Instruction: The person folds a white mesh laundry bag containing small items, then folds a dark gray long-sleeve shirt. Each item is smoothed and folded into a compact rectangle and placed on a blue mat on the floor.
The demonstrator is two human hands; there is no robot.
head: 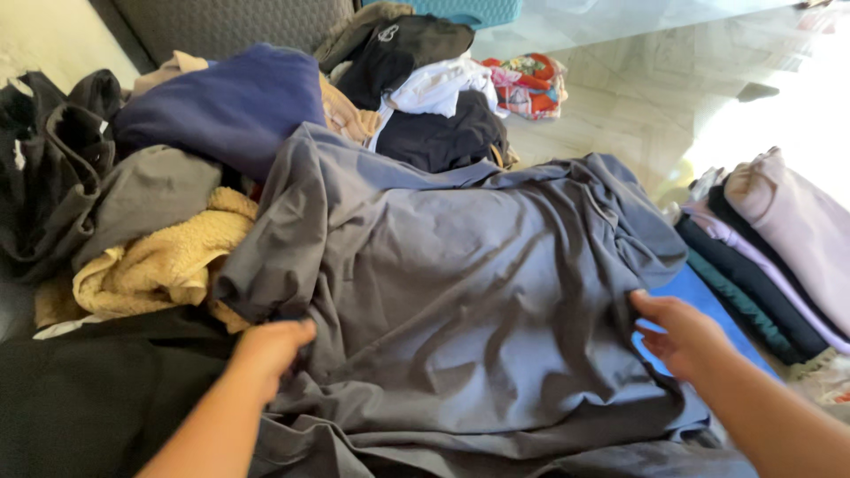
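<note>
The grey garment lay spread wide and rumpled across the middle, over a heap of laundry. The left hand was down on its near left edge, fingers curled under, so whether that grip pinched cloth I could not tell. Over on the far side, the right hand sat at the garment's right edge, fingers loosely curled and touching the cloth, grip not clearly closed. Left of the garment lay a yellow fleecy towel, with a navy piece behind it. Well off to the right stood a folded stack of clothes, and a blue cloth peeked out just beside the right hand.
</note>
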